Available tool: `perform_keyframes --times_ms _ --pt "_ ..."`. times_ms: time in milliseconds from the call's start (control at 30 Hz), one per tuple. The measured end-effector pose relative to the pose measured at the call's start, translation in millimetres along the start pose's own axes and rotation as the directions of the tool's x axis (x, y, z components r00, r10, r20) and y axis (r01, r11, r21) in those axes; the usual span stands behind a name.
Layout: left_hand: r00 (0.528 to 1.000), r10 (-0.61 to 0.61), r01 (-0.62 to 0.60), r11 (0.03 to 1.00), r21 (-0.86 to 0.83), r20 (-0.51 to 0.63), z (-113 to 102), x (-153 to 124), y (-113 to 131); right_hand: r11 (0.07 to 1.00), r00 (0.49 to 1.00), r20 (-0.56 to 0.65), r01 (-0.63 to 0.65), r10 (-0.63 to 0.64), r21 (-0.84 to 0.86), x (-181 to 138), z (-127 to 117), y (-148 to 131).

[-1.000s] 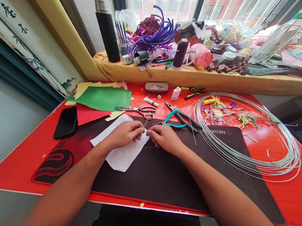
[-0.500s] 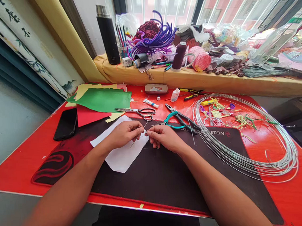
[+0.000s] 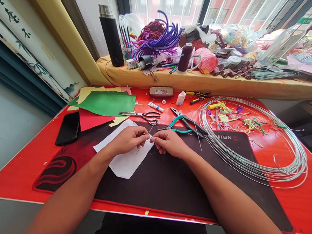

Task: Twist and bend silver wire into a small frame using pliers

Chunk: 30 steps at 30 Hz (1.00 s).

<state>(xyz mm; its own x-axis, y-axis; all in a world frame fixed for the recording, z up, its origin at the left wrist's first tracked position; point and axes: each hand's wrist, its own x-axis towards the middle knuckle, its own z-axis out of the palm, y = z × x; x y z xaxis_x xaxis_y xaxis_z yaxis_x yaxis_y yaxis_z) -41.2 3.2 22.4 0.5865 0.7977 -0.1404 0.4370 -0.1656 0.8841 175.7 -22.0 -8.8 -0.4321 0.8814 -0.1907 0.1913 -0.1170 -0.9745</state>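
My left hand (image 3: 128, 138) and my right hand (image 3: 168, 142) meet over the black desk mat (image 3: 159, 179), both pinched on a short thin wire (image 3: 143, 140) that slants between their fingertips. A small white strip shows at the pinch. Under my left hand lies a white sheet of paper (image 3: 124, 160). Just beyond my right hand lie teal-handled pliers (image 3: 178, 124) and dark-handled pliers (image 3: 189, 121). Scissors (image 3: 142, 115) lie past my left hand.
A large coil of silver wire (image 3: 253, 139) fills the right of the red table (image 3: 17, 169), with coloured scraps (image 3: 237, 118) inside it. Green, red and yellow paper (image 3: 105, 102) and a black phone (image 3: 67, 128) lie left. The windowsill holds a black flask (image 3: 111, 35), thread spools and craft clutter.
My hands have stayed in place, with only slight finger movement on the wire. The view shifted slightly between the earliest frame and the later ones.
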Motion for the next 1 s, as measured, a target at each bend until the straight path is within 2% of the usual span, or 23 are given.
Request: perform_keyframes --times_ms 233,600,1000 --pt "0.999 -0.039 0.039 0.998 -0.043 0.002 2 4 -7 1.000 1.000 0.003 0.004 -0.004 0.007 2 -1 4" --pt "0.997 -0.068 0.067 0.997 0.040 0.023 4 0 1 0.998 1.000 -0.004 -0.002 0.001 -0.064 -1 1 0" --pt "0.996 -0.090 0.088 0.991 -0.101 -0.020 5 3 3 1.000 1.000 0.020 0.017 -0.018 0.020 0 0 -3"
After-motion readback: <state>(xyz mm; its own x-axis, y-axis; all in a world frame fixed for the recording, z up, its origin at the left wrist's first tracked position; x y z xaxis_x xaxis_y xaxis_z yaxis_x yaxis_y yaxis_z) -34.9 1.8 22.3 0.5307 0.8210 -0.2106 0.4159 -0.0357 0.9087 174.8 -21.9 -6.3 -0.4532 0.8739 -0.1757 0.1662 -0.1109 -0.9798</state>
